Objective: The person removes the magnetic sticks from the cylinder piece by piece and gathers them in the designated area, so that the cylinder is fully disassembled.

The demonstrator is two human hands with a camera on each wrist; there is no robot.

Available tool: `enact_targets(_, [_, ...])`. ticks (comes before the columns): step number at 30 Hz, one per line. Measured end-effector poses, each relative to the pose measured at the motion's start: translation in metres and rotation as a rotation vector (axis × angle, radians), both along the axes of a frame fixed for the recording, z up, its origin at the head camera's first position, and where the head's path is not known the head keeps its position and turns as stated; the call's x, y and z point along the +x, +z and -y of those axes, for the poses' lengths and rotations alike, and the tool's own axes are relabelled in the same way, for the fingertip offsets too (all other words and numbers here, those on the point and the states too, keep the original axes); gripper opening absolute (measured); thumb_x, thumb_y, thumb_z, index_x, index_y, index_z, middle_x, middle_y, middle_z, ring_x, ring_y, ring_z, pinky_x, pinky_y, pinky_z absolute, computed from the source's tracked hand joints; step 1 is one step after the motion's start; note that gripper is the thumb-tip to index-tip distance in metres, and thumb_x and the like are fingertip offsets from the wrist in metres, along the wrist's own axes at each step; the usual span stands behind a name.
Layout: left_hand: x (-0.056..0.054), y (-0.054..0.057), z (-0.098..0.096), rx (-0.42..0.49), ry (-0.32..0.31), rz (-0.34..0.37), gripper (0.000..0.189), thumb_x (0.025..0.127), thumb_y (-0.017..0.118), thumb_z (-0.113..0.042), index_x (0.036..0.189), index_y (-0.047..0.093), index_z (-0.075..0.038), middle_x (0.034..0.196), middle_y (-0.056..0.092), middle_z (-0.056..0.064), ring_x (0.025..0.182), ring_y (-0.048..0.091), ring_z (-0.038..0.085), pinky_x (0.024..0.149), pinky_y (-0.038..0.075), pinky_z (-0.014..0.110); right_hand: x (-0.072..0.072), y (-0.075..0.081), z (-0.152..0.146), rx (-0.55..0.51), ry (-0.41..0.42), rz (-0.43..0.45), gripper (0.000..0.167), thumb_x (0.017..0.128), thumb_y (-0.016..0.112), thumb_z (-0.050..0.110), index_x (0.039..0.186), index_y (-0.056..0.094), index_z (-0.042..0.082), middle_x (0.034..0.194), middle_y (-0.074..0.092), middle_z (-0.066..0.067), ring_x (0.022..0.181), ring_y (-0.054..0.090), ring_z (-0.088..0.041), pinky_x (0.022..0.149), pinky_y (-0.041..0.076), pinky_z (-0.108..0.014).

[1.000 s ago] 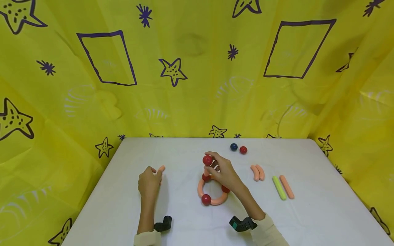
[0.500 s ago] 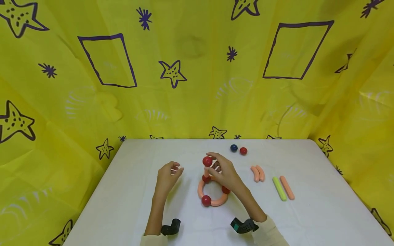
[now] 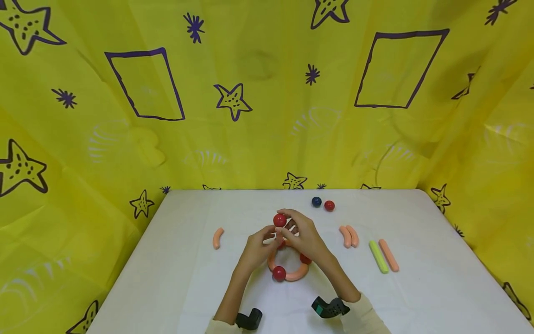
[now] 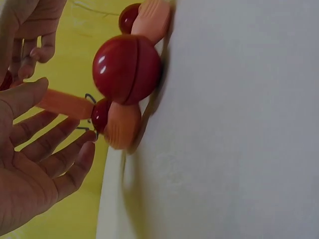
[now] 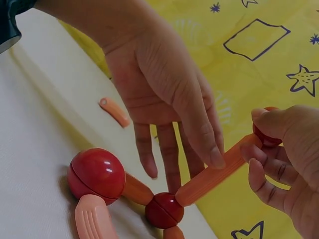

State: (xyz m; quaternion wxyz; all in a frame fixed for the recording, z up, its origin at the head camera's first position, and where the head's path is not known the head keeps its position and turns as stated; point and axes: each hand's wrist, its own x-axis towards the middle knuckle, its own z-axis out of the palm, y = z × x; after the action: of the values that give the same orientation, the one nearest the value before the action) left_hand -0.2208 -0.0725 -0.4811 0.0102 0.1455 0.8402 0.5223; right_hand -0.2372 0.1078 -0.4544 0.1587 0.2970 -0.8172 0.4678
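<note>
In the head view my right hand (image 3: pixel 308 236) pinches a red ball (image 3: pixel 280 220) between thumb and fingers. That ball tops a straight orange rod (image 5: pixel 217 172), which rises from a smaller-looking red ball (image 5: pixel 165 210) in a ring of curved orange pieces (image 3: pixel 297 272) and red balls lying on the table. My left hand (image 3: pixel 257 249) is beside the rod, fingers extended and loosely spread; in the right wrist view its thumb tip lies right at the rod and the fingers reach behind it. Part of the ring is hidden behind the hands.
One curved orange piece (image 3: pixel 218 238) lies on the left of the white table (image 3: pixel 167 287). At the right are two curved orange pieces (image 3: pixel 348 236), a green rod (image 3: pixel 378 256) and a straight orange rod (image 3: pixel 389 255). A blue ball (image 3: pixel 316 202) and a red ball (image 3: pixel 329 205) sit farther back.
My left hand has let go of the curved orange piece at left and moved right to the upright rod. My right hand keeps holding the top red ball in nearly the same place.
</note>
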Motion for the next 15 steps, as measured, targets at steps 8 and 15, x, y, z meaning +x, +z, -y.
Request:
enact_targets(8, [0.0019, 0.0009, -0.0045, -0.005, 0.003, -0.024, 0.038, 0.095, 0.063, -0.035, 0.125, 0.063, -0.013, 0.116, 0.071, 0.008, 0.115, 0.065, 0.023, 0.091, 0.055, 0.039, 0.0009, 0.0029, -0.0001, -0.010, 0.009, 0.052, 0.042, 0.088, 0.073, 0.015, 0.127, 0.059, 0.008, 0.103, 0.070, -0.007, 0.087, 0.064, -0.017, 0.067, 0.056, -0.025])
enact_targets(15, [0.0005, 0.0016, -0.0041, -0.008, 0.012, -0.060, 0.033, 0.096, 0.062, -0.031, 0.120, 0.065, -0.008, 0.116, 0.071, 0.011, 0.110, 0.067, 0.027, 0.085, 0.057, 0.038, 0.0010, 0.0040, 0.0013, -0.014, 0.032, 0.094, 0.045, 0.087, 0.073, 0.014, 0.128, 0.058, 0.005, 0.103, 0.070, -0.009, 0.086, 0.064, -0.019, 0.067, 0.056, -0.026])
